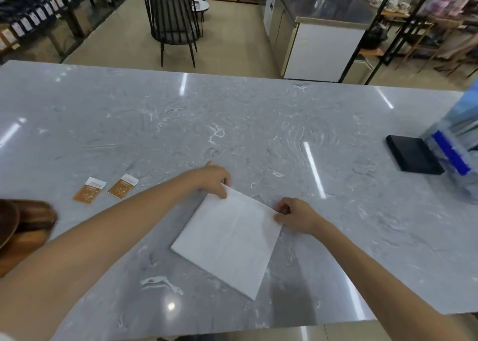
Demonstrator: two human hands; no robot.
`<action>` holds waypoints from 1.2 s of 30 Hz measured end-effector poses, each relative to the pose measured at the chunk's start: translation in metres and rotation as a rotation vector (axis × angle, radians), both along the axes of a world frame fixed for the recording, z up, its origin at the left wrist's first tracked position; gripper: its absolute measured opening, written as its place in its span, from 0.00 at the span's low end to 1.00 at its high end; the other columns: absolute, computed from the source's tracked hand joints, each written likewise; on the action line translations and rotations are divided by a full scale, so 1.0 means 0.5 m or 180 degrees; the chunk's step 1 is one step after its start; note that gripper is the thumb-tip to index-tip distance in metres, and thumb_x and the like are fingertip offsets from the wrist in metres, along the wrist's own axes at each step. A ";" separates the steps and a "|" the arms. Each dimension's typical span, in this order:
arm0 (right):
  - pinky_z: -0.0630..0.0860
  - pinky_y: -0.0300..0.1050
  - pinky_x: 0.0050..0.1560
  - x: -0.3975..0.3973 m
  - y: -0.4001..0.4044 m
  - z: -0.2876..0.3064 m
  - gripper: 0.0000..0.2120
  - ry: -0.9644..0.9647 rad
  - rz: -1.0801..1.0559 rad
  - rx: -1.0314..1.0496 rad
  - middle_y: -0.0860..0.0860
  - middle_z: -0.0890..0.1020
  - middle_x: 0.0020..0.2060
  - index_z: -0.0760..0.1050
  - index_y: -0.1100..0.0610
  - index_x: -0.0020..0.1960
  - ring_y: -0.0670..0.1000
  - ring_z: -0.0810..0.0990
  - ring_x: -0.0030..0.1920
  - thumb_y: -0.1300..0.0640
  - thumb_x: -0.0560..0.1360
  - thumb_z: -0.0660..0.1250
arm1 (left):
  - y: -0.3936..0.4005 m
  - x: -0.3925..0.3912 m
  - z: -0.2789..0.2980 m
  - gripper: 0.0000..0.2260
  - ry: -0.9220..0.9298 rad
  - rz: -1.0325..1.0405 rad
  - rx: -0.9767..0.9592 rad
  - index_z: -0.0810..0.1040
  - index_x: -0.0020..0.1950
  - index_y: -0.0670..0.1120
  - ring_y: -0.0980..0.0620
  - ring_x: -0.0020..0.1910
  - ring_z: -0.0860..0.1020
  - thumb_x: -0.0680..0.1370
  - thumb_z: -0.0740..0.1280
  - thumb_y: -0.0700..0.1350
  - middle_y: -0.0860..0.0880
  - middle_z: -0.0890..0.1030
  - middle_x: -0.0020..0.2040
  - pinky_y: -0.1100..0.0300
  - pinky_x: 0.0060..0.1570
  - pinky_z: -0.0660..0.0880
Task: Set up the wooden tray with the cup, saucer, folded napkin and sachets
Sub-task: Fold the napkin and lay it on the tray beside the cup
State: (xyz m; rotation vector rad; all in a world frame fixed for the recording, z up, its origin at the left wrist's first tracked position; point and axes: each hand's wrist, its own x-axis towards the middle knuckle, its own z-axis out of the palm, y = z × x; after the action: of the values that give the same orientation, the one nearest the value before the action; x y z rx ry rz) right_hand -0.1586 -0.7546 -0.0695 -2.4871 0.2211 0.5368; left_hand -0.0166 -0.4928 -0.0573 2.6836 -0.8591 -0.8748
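Observation:
A white napkin [232,239] lies flat on the grey marble counter [232,123] in front of me. My left hand [214,177] pinches the napkin's far corner. My right hand [294,215] pinches its right corner. Two orange-and-white sachets [89,190] [123,186] lie side by side on the counter to the left. The wooden tray [25,226] shows only partly at the left edge, with a dark rounded piece on it. No cup or saucer can be made out clearly.
A black flat box [413,157] sits at the right of the counter beside a blue-and-clear package [455,154]. Beyond the counter stand a black chair [173,22], a small round table and a white cabinet [323,50].

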 end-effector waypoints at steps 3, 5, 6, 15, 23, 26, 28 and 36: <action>0.73 0.42 0.42 -0.005 -0.002 0.002 0.06 -0.0097 -0.0233 0.0271 0.51 0.81 0.42 0.79 0.58 0.50 0.50 0.77 0.41 0.58 0.75 0.72 | 0.015 0.008 -0.009 0.07 0.0015 -0.0026 -0.0245 0.75 0.41 0.53 0.51 0.52 0.70 0.71 0.74 0.47 0.53 0.79 0.44 0.56 0.57 0.71; 0.75 0.43 0.44 -0.011 -0.005 0.003 0.06 -0.0182 -0.0382 0.0517 0.50 0.82 0.41 0.80 0.59 0.51 0.49 0.79 0.40 0.57 0.77 0.72 | 0.028 0.010 -0.009 0.07 0.0095 0.0081 -0.0510 0.77 0.40 0.51 0.52 0.47 0.73 0.71 0.75 0.46 0.53 0.78 0.40 0.57 0.47 0.72; 0.75 0.41 0.43 -0.015 -0.007 0.004 0.06 -0.0216 -0.0452 0.0658 0.50 0.83 0.41 0.80 0.59 0.51 0.49 0.79 0.39 0.57 0.77 0.72 | 0.035 0.011 -0.008 0.07 0.0138 0.0139 -0.0638 0.77 0.40 0.50 0.53 0.44 0.75 0.71 0.76 0.45 0.54 0.79 0.39 0.58 0.44 0.72; 0.74 0.34 0.36 0.007 0.000 0.021 0.07 -0.0450 -0.0781 0.1289 0.51 0.83 0.39 0.85 0.55 0.55 0.43 0.78 0.33 0.57 0.77 0.73 | 0.100 0.006 0.026 0.03 0.0226 0.0419 -0.1283 0.86 0.47 0.50 0.52 0.49 0.84 0.74 0.75 0.45 0.52 0.87 0.46 0.56 0.51 0.78; 0.80 0.38 0.38 0.082 0.008 0.113 0.05 -0.0750 -0.0525 0.1430 0.50 0.85 0.40 0.85 0.54 0.53 0.47 0.85 0.39 0.56 0.78 0.73 | 0.146 0.025 0.110 0.04 -0.0223 0.0667 -0.1523 0.88 0.45 0.57 0.69 0.41 0.82 0.74 0.75 0.47 0.67 0.85 0.40 0.76 0.39 0.72; 0.82 0.40 0.38 0.112 0.011 0.168 0.04 -0.1006 -0.0425 0.1385 0.51 0.87 0.40 0.84 0.55 0.53 0.49 0.88 0.42 0.58 0.78 0.73 | 0.158 0.027 0.161 0.04 -0.0541 0.0730 -0.1620 0.88 0.47 0.54 0.66 0.43 0.82 0.74 0.74 0.48 0.66 0.86 0.42 0.74 0.40 0.74; 0.83 0.41 0.40 0.128 0.013 0.205 0.04 -0.1197 -0.0396 0.1391 0.52 0.87 0.42 0.84 0.55 0.52 0.49 0.88 0.44 0.59 0.78 0.72 | 0.165 0.024 0.198 0.04 -0.0722 0.0790 -0.1740 0.89 0.48 0.53 0.63 0.44 0.83 0.75 0.75 0.48 0.61 0.87 0.44 0.69 0.42 0.77; 0.83 0.38 0.40 0.119 0.020 0.295 0.06 -0.1806 -0.0123 0.1381 0.46 0.86 0.41 0.85 0.47 0.49 0.41 0.84 0.41 0.58 0.77 0.73 | 0.193 -0.036 0.282 0.04 -0.1045 0.1075 -0.2146 0.88 0.49 0.52 0.57 0.45 0.83 0.75 0.75 0.47 0.57 0.87 0.44 0.59 0.48 0.79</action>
State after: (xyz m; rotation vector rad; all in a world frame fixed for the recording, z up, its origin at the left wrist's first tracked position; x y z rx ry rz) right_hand -0.0989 -0.7445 0.0779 -2.0977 -0.0674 -0.1410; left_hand -0.0347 -0.3962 0.0839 2.2742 -0.5829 -0.0393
